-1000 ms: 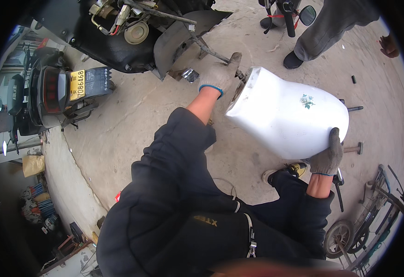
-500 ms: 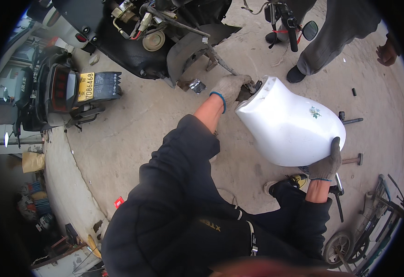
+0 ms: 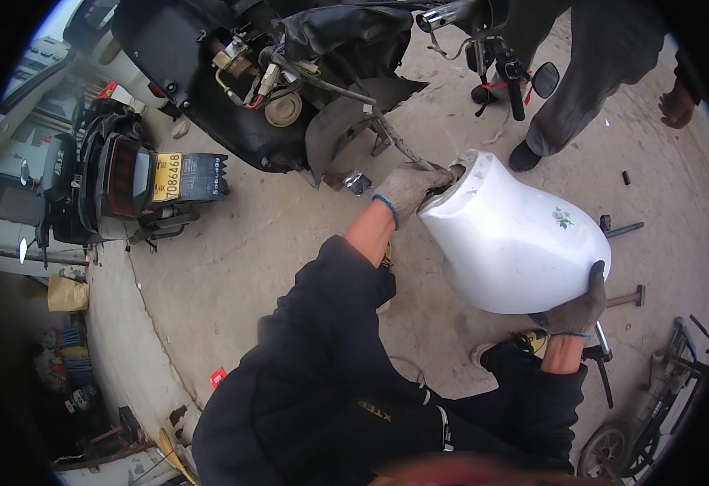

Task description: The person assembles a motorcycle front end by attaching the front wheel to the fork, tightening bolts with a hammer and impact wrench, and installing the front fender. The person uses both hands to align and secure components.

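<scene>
A glossy white rounded shell (image 3: 516, 235) with a small flower decal lies tilted between my hands. My left hand (image 3: 411, 192), in a light knitted work glove with a blue cuff, is closed at its narrow, rough-edged end. The fingertips curl into the dark opening beside a small metal fitting, partly hidden. A dark tube (image 3: 401, 144) runs from the vehicle frame down to this hand. My right hand (image 3: 575, 309), also gloved, grips the broad lower end, thumb up on the outside and the other fingers hidden underneath.
A partly stripped scooter (image 3: 233, 89) stands ahead, wiring and horn exposed. Another scooter (image 3: 119, 186) is at the left. A person in grey trousers (image 3: 597, 73) stands at the far right near handlebars (image 3: 500, 69). A hammer (image 3: 626, 298) and wheeled frame (image 3: 638, 429) are right.
The whole scene sits slightly lower and further right in the picture, as the view has shifted. Both hands keep their grip, and the shell stays in nearly the same pose.
</scene>
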The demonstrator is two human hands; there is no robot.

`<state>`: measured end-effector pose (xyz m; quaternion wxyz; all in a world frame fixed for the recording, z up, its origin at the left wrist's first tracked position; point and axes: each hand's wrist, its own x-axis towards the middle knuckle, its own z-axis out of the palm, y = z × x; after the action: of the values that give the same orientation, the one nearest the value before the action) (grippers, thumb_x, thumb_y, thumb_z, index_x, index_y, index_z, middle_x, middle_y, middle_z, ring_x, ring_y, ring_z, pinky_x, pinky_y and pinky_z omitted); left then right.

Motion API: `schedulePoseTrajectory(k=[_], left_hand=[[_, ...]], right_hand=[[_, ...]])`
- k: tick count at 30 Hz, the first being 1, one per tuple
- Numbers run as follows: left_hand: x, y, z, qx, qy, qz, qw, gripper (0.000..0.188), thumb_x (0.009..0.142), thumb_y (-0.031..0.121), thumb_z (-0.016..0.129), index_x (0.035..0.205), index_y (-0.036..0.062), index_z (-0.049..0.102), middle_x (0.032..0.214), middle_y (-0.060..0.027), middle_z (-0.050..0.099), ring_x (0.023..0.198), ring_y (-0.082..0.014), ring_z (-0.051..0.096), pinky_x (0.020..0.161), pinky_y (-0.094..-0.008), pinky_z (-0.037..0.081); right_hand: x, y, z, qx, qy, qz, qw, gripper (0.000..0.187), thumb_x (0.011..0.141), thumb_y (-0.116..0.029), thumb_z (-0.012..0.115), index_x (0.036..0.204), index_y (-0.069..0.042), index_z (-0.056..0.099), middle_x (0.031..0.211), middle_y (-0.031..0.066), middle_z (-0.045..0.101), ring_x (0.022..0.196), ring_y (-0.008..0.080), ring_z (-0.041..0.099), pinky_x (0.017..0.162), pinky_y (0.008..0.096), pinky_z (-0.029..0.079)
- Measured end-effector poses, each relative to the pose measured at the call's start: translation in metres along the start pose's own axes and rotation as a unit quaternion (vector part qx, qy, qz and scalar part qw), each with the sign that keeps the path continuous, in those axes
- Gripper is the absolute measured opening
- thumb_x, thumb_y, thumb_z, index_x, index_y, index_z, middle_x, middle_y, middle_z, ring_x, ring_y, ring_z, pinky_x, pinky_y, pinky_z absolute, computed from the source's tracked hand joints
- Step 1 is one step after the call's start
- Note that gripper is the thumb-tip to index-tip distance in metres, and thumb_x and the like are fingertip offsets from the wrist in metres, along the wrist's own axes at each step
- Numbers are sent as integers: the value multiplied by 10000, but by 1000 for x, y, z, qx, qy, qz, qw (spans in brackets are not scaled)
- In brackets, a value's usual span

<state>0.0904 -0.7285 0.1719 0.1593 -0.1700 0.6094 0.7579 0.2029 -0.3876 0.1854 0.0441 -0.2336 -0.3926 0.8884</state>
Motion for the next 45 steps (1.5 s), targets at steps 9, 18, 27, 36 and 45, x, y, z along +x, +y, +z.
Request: schedulePoseTrajectory(k=[9, 18, 27, 36, 45], left_hand=[[4, 17, -7, -100, 187, 42, 976, 330, 963, 210, 715, 1283, 136, 682, 1018, -154, 725, 974, -310, 721, 863, -365, 566], [-20, 39, -22, 397, 164, 166, 887, 567, 1020, 528, 610, 1260, 25, 710, 1224, -234, 717, 1151, -391, 674, 995, -417, 509], [-78, 22, -27, 470, 136, 223, 843, 748, 1011, 655, 573, 1329, -16, 661, 1224, -222, 702, 1144, -343, 670, 986, -410, 514], [-53, 4, -43, 34, 90, 156, 983, 541, 1127, 389, 486, 1418, -63, 556, 1377, -164, 658, 1211, -254, 668, 985, -392, 561], [-43, 5, -107, 121, 77, 215, 966, 674, 1056, 482, 508, 1608, 109, 405, 1643, -122, 442, 1516, -338, 395, 1262, -492, 302]], right_hand=[[-11, 9, 4, -42, -57, -27, 997, 789, 973, -468, 715, 1426, 139, 494, 1358, 245, 615, 1228, 340, 623, 1065, 466, 503], [2, 18, 18, 25, -55, -27, 998, 746, 991, -426, 701, 1494, 70, 461, 1439, 231, 572, 1321, 374, 559, 1117, 527, 457], [-11, 15, 54, 27, -101, -8, 994, 776, 981, -385, 712, 1541, 51, 397, 1491, 276, 529, 1366, 456, 529, 1147, 625, 428], [-42, -13, 57, -253, -118, -83, 957, 614, 980, -357, 753, 1282, 157, 607, 1124, 225, 741, 1001, 247, 742, 854, 351, 616], [59, -50, -121, 44, 257, -82, 962, 639, 1013, -470, 666, 1348, 61, 555, 1281, 174, 603, 1074, 271, 634, 928, 395, 557]])
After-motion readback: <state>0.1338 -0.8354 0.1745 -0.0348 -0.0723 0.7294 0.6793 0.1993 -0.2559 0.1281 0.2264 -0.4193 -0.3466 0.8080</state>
